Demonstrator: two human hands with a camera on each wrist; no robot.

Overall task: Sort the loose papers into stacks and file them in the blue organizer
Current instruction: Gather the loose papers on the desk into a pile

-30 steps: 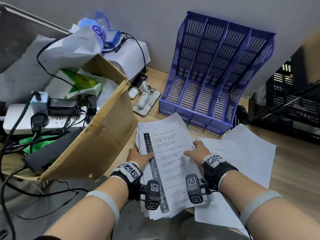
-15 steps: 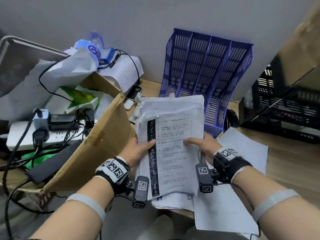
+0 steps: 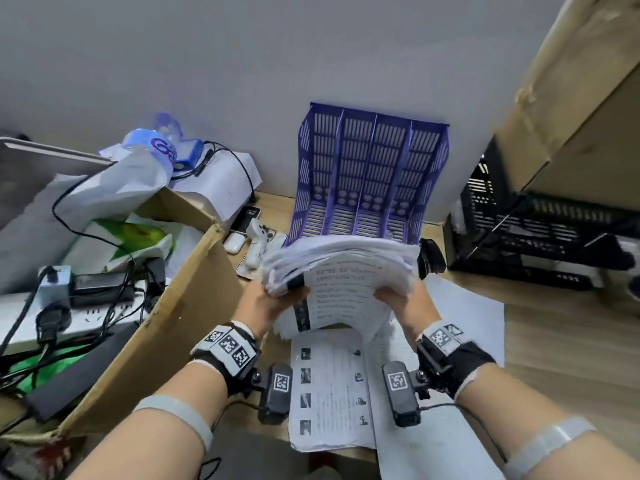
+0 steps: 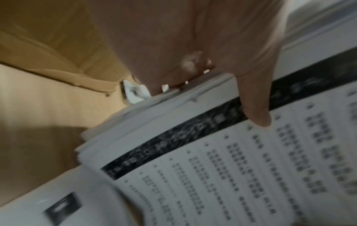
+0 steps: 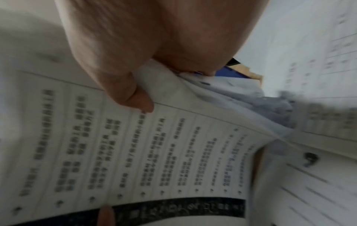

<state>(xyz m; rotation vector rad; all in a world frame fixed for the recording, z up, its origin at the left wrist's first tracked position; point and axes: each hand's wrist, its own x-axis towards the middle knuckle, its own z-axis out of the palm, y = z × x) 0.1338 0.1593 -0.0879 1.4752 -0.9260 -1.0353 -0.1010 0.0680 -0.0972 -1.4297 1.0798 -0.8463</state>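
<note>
right now you hold the thick stack of white printed papers (image 3: 341, 271) off the wooden desk (image 3: 568, 344), just near of the blue slatted plastic organizer (image 3: 372, 174). your left hand (image 3: 270, 304) grips the stack's left edge, thumb (image 4: 255, 107) laid across the black printed strip on the top sheet, the other fingers under the pile. your right hand (image 3: 403, 303) clamps the right edge the same way, thumb (image 5: 131, 94) on top of the printed page, fingers curled beneath. the stack bows, its far edge fanned and raised toward the organizer's four slots; whether it touches the organizer cannot be told.

below the stack, loose white sheets (image 3: 330, 389) lie flat on the desk between your wrists, one with small dark pictures down both margins. more plain sheets spread to the right.

left: an open brown cardboard box (image 3: 156, 327), a white power strip (image 3: 86, 320) with black cables. far left of the organizer: a white earbud case (image 3: 232, 242) and a dark phone (image 3: 246, 216). right: a black plastic crate (image 3: 540, 233).

both wrist views are blurred.
</note>
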